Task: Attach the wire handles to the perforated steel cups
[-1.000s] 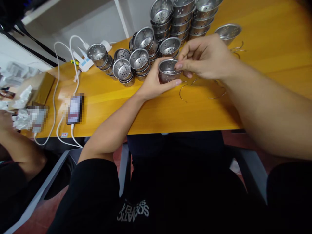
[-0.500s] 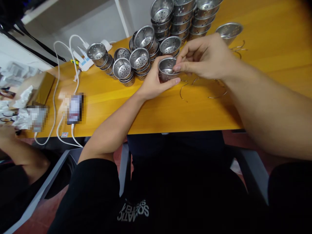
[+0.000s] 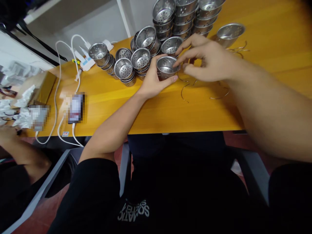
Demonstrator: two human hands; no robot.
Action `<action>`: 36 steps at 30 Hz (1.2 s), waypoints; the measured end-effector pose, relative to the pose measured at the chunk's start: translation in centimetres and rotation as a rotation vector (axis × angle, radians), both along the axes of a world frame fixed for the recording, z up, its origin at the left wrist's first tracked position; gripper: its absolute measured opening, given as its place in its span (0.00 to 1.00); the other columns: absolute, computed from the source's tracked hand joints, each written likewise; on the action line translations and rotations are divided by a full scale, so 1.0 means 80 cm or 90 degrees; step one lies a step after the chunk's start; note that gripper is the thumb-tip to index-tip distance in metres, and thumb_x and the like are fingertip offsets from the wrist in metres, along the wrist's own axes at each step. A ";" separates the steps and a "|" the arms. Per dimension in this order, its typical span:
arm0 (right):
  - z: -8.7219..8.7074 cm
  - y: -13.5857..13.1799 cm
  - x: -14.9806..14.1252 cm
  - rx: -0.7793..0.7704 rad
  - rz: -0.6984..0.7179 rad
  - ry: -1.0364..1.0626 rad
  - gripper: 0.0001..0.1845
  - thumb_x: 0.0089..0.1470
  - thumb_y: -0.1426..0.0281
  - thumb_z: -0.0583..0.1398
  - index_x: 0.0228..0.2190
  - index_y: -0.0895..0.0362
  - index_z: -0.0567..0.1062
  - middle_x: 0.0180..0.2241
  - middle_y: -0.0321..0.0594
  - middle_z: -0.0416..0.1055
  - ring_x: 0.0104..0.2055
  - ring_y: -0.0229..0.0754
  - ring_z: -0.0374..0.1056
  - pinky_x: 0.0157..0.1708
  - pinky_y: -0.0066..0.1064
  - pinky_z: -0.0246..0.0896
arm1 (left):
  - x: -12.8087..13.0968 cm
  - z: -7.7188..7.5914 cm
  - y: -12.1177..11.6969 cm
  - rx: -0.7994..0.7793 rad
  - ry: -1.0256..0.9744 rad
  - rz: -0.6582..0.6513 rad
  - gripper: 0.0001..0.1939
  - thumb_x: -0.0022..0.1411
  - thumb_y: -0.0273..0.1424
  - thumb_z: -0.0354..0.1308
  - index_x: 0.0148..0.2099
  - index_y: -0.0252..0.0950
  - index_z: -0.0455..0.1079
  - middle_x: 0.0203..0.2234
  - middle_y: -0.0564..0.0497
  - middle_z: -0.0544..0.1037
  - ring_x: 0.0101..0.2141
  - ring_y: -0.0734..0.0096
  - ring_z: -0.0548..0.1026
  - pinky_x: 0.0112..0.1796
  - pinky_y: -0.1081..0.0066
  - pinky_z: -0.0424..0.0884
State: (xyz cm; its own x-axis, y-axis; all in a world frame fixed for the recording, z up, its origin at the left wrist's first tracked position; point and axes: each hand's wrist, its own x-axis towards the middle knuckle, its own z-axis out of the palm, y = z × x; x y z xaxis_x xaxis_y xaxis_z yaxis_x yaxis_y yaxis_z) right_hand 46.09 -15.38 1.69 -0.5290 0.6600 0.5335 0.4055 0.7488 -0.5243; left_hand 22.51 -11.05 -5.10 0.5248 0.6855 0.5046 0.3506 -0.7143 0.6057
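Note:
My left hand (image 3: 154, 83) is wrapped round a small perforated metal strainer cup (image 3: 167, 67), its thumb on the near side and its fingers on the far side. The cup is tipped a little, so its holed inside shows. At the cup's right rim is my right hand (image 3: 206, 58), fingers bent and apart. One fingertip reaches the rim, and I see nothing held. Just behind stands another strainer cup (image 3: 171, 45). Thin curved wires (image 3: 184, 93) lie on the table below and to the right of my right hand.
Stacks of strainer cups (image 3: 163, 14) stand along the back, with shorter stacks (image 3: 123, 69) to the left. A single cup (image 3: 229, 32) tilts at the right. White cables (image 3: 55, 94), a power strip (image 3: 87, 62) and a phone (image 3: 76, 109) are on the left. Another person's arm (image 3: 26, 152) shows there.
The fingers of my right hand have spread from a pinch at the cup's rim. My left hand still holds the cup, which has tilted slightly. The view has shifted a little.

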 end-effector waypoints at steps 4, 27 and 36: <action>-0.017 0.008 0.000 -0.036 0.037 -0.017 0.16 0.60 0.69 0.64 0.49 0.45 0.83 0.59 0.42 0.67 0.50 0.45 0.70 0.47 0.37 0.73 | -0.002 0.000 0.001 0.000 0.007 -0.007 0.48 0.65 0.57 0.58 0.73 0.42 0.39 0.61 0.42 0.66 0.62 0.62 0.72 0.64 0.58 0.68; 0.006 -0.007 -0.007 -0.053 0.038 0.099 0.08 0.61 0.59 0.67 0.40 0.48 0.82 0.50 0.45 0.73 0.51 0.49 0.71 0.54 0.43 0.71 | 0.010 0.013 -0.012 -0.012 -0.032 -0.002 0.40 0.67 0.62 0.48 0.71 0.47 0.48 0.58 0.47 0.68 0.60 0.66 0.73 0.63 0.59 0.71; 0.000 0.009 0.007 0.065 -0.190 0.131 0.07 0.64 0.57 0.64 0.41 0.44 0.81 0.45 0.45 0.74 0.52 0.50 0.69 0.46 0.41 0.69 | 0.010 -0.002 -0.007 -0.177 -0.082 -0.038 0.41 0.65 0.56 0.59 0.70 0.48 0.48 0.64 0.43 0.67 0.51 0.71 0.78 0.51 0.64 0.80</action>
